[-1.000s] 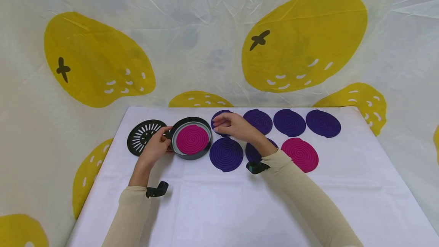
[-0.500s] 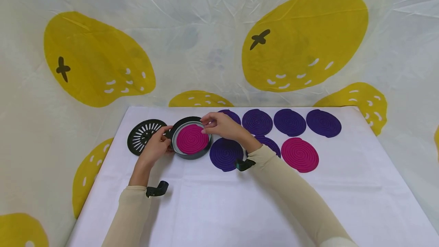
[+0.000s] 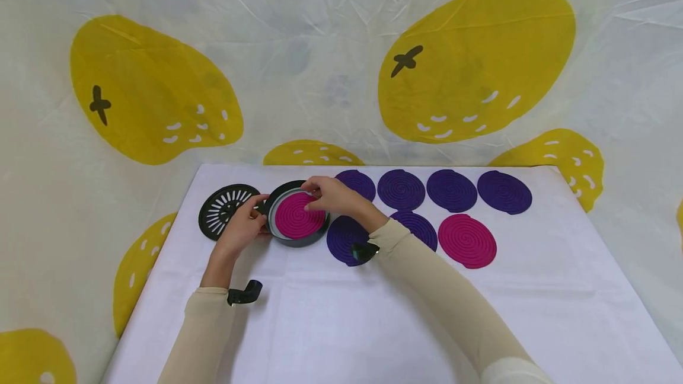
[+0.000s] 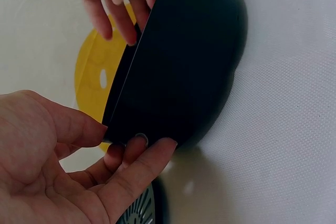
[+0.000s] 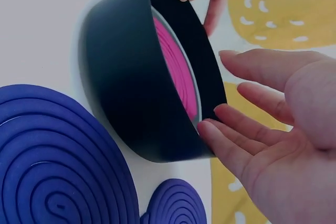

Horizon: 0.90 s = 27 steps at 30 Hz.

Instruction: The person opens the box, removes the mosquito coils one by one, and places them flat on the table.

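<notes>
A round black mosquito-coil tin (image 3: 297,243) stands on the table with a pink mosquito coil (image 3: 290,218) lying flat inside. My left hand (image 3: 243,229) holds the tin's left side; in the left wrist view its thumb is at the rim and its fingers (image 4: 142,169) lie against the outer wall. Over the tin's right part reaches my right hand (image 3: 338,199). In the right wrist view its fingers (image 5: 247,135) are extended at the rim, the thumb is apart, and nothing is visible between them. Whether they touch the coil cannot be told.
A slotted black lid (image 3: 209,229) lies left of the tin. To the right, several purple coils (image 3: 401,190) and another pink coil (image 3: 466,240) lie in two rows on the white-covered table (image 3: 320,325). A lemon-patterned cloth (image 3: 299,88) hangs behind.
My right hand has moved left, from above the back purple coil to over the tin. The left hand and the tin have stayed put.
</notes>
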Tool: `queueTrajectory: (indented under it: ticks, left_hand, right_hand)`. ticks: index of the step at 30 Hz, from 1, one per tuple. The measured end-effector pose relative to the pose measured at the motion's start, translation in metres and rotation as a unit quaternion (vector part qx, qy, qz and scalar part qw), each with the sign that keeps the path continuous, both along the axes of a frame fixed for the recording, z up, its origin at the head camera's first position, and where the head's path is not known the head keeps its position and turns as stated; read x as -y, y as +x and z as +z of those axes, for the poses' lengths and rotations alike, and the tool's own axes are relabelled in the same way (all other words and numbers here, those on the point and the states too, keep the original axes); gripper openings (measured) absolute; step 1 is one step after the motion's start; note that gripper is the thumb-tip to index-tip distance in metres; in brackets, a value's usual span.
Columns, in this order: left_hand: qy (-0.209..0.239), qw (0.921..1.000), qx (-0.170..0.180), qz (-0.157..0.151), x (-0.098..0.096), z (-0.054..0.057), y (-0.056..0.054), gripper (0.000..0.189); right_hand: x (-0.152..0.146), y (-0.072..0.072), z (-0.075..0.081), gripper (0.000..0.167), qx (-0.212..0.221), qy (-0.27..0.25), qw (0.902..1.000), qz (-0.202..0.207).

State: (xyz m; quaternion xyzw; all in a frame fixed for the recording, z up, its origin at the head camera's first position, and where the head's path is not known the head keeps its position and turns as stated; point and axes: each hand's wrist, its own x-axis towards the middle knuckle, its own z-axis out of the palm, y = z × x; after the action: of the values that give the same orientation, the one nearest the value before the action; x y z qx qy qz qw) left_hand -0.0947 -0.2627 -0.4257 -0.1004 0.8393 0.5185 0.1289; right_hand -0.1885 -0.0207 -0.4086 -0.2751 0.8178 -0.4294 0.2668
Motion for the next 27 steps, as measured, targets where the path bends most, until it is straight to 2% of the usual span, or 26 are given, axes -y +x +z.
queueTrajectory:
  ticks: [10, 27]
  left_hand:
    - [0.002, 1.0000, 0.002, 0.003, -0.001, 0.000, -0.001, 0.054]
    - [0.014, 0.9999, -0.002, 0.007, -0.001, -0.002, -0.001, 0.056]
  right_hand:
    - [0.013, 0.001, -0.006, 0.051, -0.055, 0.078, 0.9953, 0.018]
    - [0.020, 0.000, -0.003, 0.043, -0.074, 0.109, 0.9906, 0.037]
